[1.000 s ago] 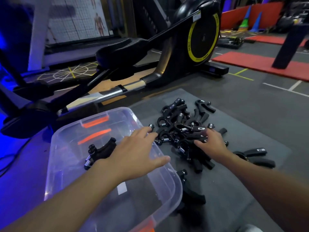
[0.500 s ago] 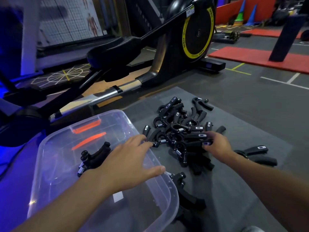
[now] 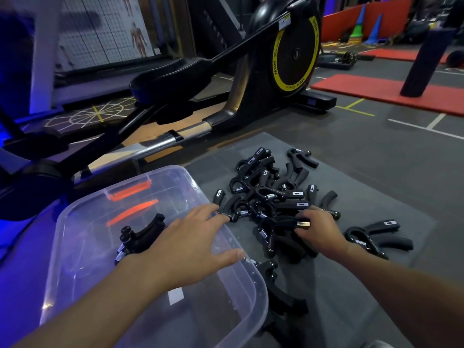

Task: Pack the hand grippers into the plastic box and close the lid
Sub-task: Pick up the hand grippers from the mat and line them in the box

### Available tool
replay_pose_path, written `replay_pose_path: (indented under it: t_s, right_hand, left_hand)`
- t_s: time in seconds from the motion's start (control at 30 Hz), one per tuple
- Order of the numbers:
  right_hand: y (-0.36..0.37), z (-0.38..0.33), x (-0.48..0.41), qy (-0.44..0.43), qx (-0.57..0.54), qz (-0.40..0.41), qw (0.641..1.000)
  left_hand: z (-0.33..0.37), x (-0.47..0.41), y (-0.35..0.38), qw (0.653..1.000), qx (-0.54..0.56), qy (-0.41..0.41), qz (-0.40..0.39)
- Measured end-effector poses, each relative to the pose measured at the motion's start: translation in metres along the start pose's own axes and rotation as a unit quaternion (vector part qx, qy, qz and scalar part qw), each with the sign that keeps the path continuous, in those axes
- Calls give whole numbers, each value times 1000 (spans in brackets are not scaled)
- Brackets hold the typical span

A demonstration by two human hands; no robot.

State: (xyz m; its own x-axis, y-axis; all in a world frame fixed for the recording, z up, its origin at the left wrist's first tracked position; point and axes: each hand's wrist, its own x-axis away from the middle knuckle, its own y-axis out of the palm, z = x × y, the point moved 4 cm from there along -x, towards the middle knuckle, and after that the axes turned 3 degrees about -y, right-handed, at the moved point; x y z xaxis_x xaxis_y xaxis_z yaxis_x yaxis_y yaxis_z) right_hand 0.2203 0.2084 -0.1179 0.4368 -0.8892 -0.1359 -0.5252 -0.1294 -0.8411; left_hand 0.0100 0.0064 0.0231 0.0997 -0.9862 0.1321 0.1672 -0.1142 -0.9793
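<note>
A clear plastic box (image 3: pixel 75 237) stands open at the left with one black hand gripper (image 3: pixel 143 234) inside. A pile of black hand grippers (image 3: pixel 271 192) lies on the grey mat (image 3: pixel 376 187) to its right. My left hand (image 3: pixel 190 247) hovers over the box's right rim, fingers straight, fingertips beside a spring at the pile's near edge. My right hand (image 3: pixel 321 229) curls round the handle of one gripper (image 3: pixel 281 222) at the front of the pile. No lid shows; orange clips (image 3: pixel 130 193) show through the box's far end.
A single gripper (image 3: pixel 376 237) lies right of my right wrist, and another (image 3: pixel 278 287) sits against the box's near corner. A black elliptical trainer (image 3: pixel 251 96) runs behind the box and mat. Red mats (image 3: pixel 376 89) and a dark post (image 3: pixel 426 46) are far right.
My right hand has drawn back slightly to the pile's front edge and closed round a gripper handle. My left hand stays over the box rim, fingers nearer the pile.
</note>
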Motion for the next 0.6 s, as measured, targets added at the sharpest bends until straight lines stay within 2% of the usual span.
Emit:
replay_pose_path:
  t_s: [0.2, 0.37, 0.6]
  right_hand:
    - [-11, -27, -1, -50, 13, 19, 998]
    - [-26, -37, -3, -46, -9, 54, 997]
    - [-69, -81, -14, -48, -50, 118, 991]
  left_hand:
    - [-1, 0, 0, 1000, 9, 7, 4]
    - [-6, 2, -3, 999, 12, 18, 29]
    - [-25, 8, -27, 993, 25, 40, 106]
